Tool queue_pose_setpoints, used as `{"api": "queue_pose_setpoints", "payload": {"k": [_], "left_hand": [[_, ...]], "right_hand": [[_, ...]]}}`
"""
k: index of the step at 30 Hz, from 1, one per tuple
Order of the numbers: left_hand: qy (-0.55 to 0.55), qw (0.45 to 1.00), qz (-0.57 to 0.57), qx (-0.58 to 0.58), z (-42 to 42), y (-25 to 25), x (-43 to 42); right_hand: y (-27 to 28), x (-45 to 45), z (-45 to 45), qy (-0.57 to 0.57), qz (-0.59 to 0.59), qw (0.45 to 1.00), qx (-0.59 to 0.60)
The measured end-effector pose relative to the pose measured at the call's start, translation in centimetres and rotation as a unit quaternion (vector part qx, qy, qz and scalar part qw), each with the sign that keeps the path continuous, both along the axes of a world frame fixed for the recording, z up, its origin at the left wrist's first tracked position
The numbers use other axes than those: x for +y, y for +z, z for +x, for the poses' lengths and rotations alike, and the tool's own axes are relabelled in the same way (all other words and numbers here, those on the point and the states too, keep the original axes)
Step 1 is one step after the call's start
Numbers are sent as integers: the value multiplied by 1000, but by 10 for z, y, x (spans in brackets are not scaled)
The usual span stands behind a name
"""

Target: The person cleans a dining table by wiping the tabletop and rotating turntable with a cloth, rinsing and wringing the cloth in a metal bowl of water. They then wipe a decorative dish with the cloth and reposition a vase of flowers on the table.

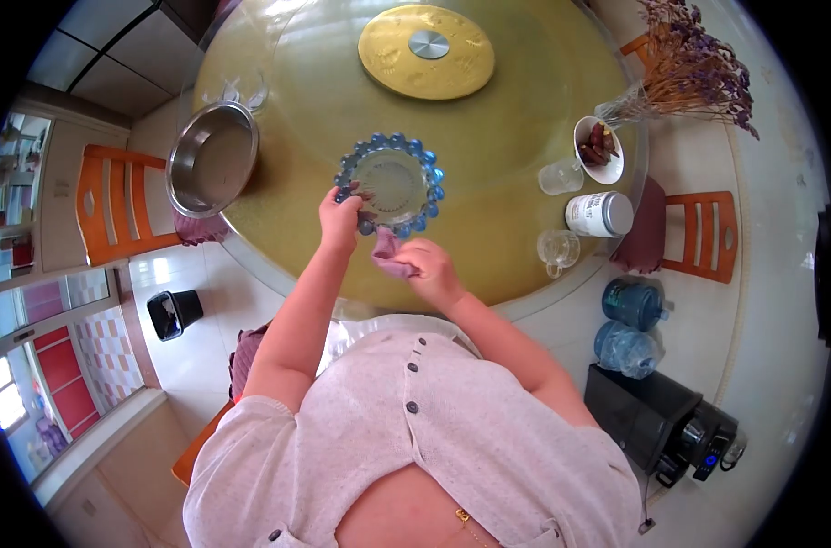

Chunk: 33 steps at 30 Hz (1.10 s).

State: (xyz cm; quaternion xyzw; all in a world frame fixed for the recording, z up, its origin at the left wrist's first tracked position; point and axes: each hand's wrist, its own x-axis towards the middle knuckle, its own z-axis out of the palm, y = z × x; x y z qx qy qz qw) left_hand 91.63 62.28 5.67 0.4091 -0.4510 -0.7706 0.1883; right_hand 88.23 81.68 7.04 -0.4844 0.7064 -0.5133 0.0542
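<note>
My left hand [339,219] grips the lower left rim of a clear glass dish [391,185] edged with blue glass beads. The dish is over the round glass-topped table, its inside facing the camera. A pinkish-purple cloth [392,256] is pinched in my right hand [434,272], just below the dish. The cloth's upper end reaches the dish's lower rim; whether it touches cannot be made out.
On the table [306,183] are a metal basin [213,159] at left, a golden turntable [388,55] at the back, and a bowl [618,168], white jar [599,214], glass cup [558,248] and dried flowers [698,78] at right.
</note>
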Motion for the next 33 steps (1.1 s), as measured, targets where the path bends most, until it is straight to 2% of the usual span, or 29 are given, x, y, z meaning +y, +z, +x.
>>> {"api": "queue_pose_setpoints", "payload": {"k": [1,2,3,4,5,7,8,10,11,13,17,19,21,23,25,29,31,33], "left_hand": [[12,1000,13,-18,0,1,-5],[27,999,25,-35,-1,2,-10],[30,998,30,-40,-1,7,-12],[31,998,30,-41,1,12,-11],[29,998,36,-45,1,16,-9],[24,998,42,-49,1,19,-4],[26,998,41,-49,0,20,-1],[26,998,41,-50,1,19,6],[26,998,42,-34,1,19,8],[27,999,42,-17,0,21,9],[20,1000,17,11,0,24,7],[16,1000,6,16,2,23,8],[32,998,-48,26,2,19,12],[37,998,-55,22,1,18,15],[43,997,-61,17,1,17,18],[51,997,-58,15,2,14,18],[48,997,-57,11,3,11,18],[35,996,-85,4,3,8,17]], "right_hand": [[0,9,1,-50,10,998,-48],[-10,14,-5,-47,9,998,-45],[-14,17,-10,-190,-44,949,-248],[-20,19,-11,-323,-91,835,-436],[-25,22,-14,-322,-91,835,-437],[14,8,-31,-321,-136,751,-560],[15,1,-39,-323,-138,750,-560],[14,-14,-56,-227,-213,730,-609],[10,-16,-64,-228,-215,730,-608],[2,-20,-75,-265,-48,769,-580],[4,-12,-88,-226,-11,792,-567],[22,-12,-90,-228,124,812,-523],[3,-13,-90,-238,102,803,-536],[-15,-13,-89,-250,79,794,-548],[-21,-13,-87,-268,21,760,-592],[-16,-5,-87,-249,8,739,-626],[-15,2,-87,-202,-34,729,-653],[-5,5,-84,-213,-45,729,-649]]}}
